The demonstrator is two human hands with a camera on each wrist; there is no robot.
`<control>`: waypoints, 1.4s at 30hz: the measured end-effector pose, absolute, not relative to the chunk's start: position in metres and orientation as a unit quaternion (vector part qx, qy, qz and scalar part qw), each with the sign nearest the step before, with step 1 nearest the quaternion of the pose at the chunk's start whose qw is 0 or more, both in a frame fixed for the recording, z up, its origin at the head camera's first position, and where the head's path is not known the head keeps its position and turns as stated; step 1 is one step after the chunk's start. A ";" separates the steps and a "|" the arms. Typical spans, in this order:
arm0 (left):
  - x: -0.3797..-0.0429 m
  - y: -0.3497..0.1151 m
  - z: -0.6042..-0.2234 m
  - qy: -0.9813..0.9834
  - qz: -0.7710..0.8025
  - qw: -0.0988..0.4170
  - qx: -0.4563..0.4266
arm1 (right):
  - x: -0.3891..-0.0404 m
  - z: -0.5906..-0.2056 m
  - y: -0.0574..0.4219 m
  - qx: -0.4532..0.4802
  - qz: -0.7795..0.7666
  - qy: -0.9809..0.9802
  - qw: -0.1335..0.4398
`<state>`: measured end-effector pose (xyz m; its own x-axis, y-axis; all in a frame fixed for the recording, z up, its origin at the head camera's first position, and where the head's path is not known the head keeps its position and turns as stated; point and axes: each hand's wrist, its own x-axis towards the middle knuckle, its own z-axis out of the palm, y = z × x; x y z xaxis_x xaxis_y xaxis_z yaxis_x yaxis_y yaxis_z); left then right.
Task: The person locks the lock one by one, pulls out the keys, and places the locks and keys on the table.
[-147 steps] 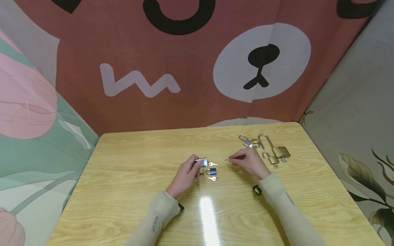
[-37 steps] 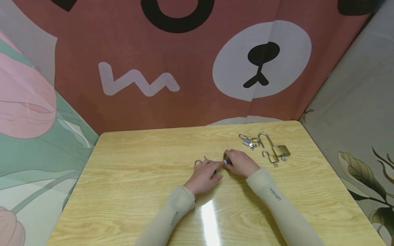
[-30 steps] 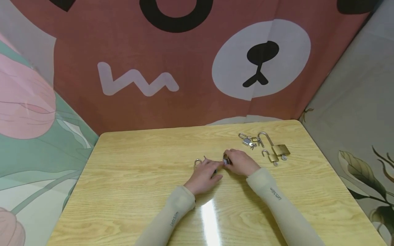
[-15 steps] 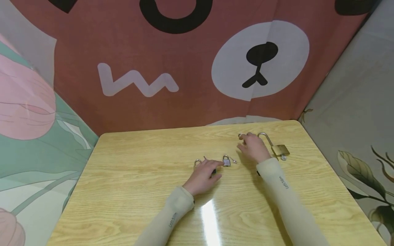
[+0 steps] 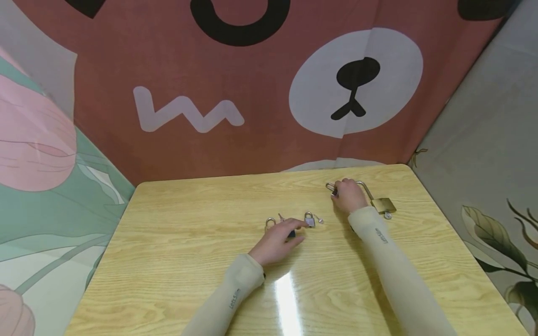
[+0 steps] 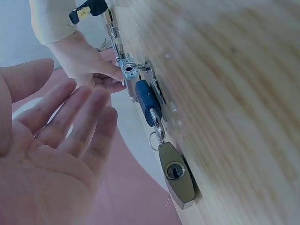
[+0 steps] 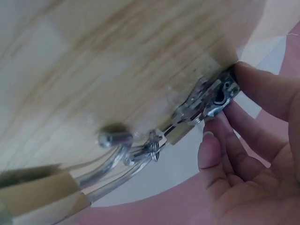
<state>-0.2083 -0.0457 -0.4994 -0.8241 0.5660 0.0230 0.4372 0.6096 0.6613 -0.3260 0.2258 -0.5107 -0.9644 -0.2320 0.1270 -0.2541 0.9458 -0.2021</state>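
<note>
My right hand (image 5: 350, 197) pinches a small silver padlock (image 7: 219, 104) at the back right, thumb on one side of its body and fingers on the other. Its open shackle sticks out left of my fingertips in the head view. My left hand (image 5: 277, 240) is held over the middle of the table, palm visible and fingers extended in the left wrist view. Beside it stand a brass padlock (image 6: 174, 171) and a blue padlock (image 6: 147, 101), partly hidden by the hand from above. A silver padlock (image 5: 310, 220) sits just past the left fingertips, with a key (image 5: 319, 219) to its right.
A large brass padlock (image 5: 383, 205) with its long shackle swung open lies right of my right hand, a round key head (image 5: 387, 215) below it. The right hand covers smaller padlocks there. A light reflection crosses the wooden table (image 5: 189, 224) in front.
My right hand set the silver padlock down beside the left fingertips, let go, moved to the back right and took hold of another. Earlier, my left hand held a padlock; now it is empty.
</note>
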 end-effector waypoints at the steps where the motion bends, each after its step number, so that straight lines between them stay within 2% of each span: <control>1: -0.208 -0.046 -0.499 0.891 0.343 0.093 0.281 | -0.326 -0.510 0.225 0.122 0.108 -0.985 0.052; 9: -0.212 -0.061 -0.494 0.870 0.405 0.090 0.268 | -0.311 -0.497 0.214 0.144 0.122 -0.978 0.086; 20: -0.223 -0.088 -0.490 0.826 0.520 0.078 0.202 | -0.267 -0.464 0.163 0.285 0.177 -0.934 0.119; 26: -0.220 -0.092 -0.495 0.789 0.584 0.091 0.167 | -0.247 -0.456 0.138 0.377 0.224 -0.890 0.121; 30: -0.218 -0.094 -0.495 0.775 0.612 0.081 0.132 | -0.239 -0.456 0.130 0.417 0.230 -0.870 0.124; 42: -0.214 -0.097 -0.493 0.798 0.585 0.059 0.133 | -0.232 -0.456 0.130 0.436 0.234 -0.862 0.113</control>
<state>-0.2144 -0.0965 -0.4927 -0.9578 0.2810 0.0606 0.1423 0.2806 0.9492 -0.2323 0.1295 -0.4559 -0.5936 -0.6994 0.3981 -0.8047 0.5099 -0.3042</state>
